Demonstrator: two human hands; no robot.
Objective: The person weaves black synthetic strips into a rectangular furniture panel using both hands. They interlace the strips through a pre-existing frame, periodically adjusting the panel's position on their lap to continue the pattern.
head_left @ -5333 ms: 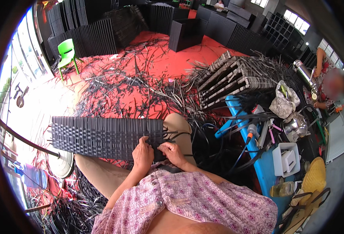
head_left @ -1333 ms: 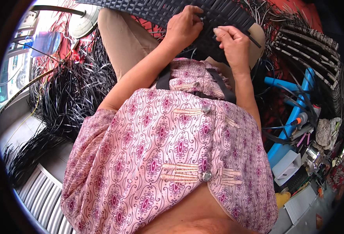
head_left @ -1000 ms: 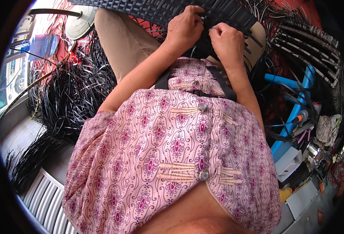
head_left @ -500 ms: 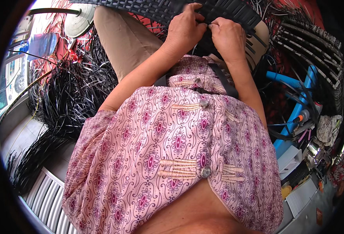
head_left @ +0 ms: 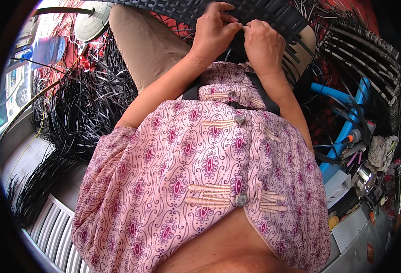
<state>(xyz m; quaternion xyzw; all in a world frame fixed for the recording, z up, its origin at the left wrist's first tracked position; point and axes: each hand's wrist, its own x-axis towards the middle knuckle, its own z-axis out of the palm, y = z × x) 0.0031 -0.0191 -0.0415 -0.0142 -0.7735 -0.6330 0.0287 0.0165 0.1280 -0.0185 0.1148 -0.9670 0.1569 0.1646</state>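
Woven black panel (head_left: 255, 11) lay across your lap at the top of the view, resting over the tan-trousered thighs, its long axis running left to right in front of you and its near edge turned toward your body. Your left hand (head_left: 212, 34) and right hand (head_left: 264, 43) met knuckle to knuckle on that near edge, fingers curled down and pressed together; they seemed to pinch a black strand at the weave, though the strand itself was hidden between the fingertips. By my reading the step in hand was tucking or tightening a strip into the panel's edge. The next move would call for a firm pull along the weave line while the other hand braced the panel, so the row stayed straight. Loose black strips (head_left: 73, 118) lay heaped on the floor at your left, a blue frame (head_left: 346, 123) stood at your right, with small tools (head_left: 364, 175) scattered beside it.
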